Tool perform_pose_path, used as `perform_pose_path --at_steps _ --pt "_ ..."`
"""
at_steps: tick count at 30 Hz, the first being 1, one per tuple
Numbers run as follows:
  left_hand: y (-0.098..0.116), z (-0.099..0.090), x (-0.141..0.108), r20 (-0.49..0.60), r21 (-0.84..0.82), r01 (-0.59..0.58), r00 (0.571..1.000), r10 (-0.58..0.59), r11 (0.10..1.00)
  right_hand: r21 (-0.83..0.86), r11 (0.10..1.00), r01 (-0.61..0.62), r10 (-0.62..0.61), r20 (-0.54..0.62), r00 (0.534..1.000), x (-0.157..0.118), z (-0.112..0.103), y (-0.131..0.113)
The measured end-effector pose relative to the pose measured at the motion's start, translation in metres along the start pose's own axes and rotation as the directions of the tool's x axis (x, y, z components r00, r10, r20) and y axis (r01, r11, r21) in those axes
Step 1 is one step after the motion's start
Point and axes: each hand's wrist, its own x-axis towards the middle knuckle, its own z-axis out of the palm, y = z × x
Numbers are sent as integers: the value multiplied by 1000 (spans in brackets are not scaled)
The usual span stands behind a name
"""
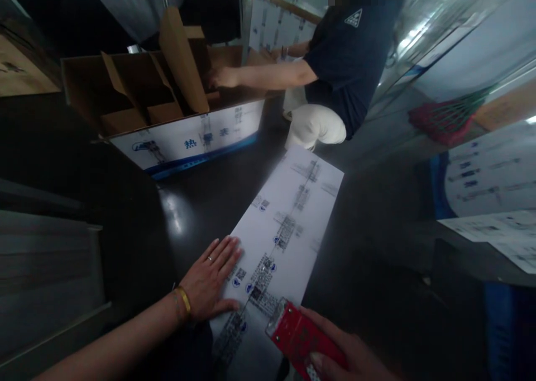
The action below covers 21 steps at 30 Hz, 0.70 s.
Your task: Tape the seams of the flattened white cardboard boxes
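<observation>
A long white carton lies at a slant in front of me, with a printed strip of tape along its middle seam. My left hand rests flat on the carton's left edge, fingers stretched out, with a ring and a yellow bracelet showing. In my right hand is a red tape dispenser, gripped at the bottom of the view. Its front end sits over the near part of the carton, beside the printed strip. I cannot tell whether it touches the surface.
Beyond stands a large open carton with cardboard dividers inside. A co-worker in a dark shirt crouches beside it, one hand reaching into it. To the right are red-and-green netting and printed white boxes. A grey panel stands left.
</observation>
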Motion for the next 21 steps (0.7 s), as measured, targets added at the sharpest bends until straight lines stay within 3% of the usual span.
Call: perform_pose_path --at_steps 5,8,11,21 --pt "-2 2 0 -13 35 -1 1000 1 999 -161 984 -78 78 -6 997 -10 -17 -41" --pt "-3 4 -1 -34 49 2 999 0 999 -283 953 -112 109 -28 994 -18 -21 -43" --pt "-4 5 -2 -70 88 -1 998 7 996 -336 931 -144 142 -32 989 -30 -26 -16" --pt "-3 6 0 -156 223 -50 984 87 974 -385 839 -384 352 -153 923 -89 -66 112"
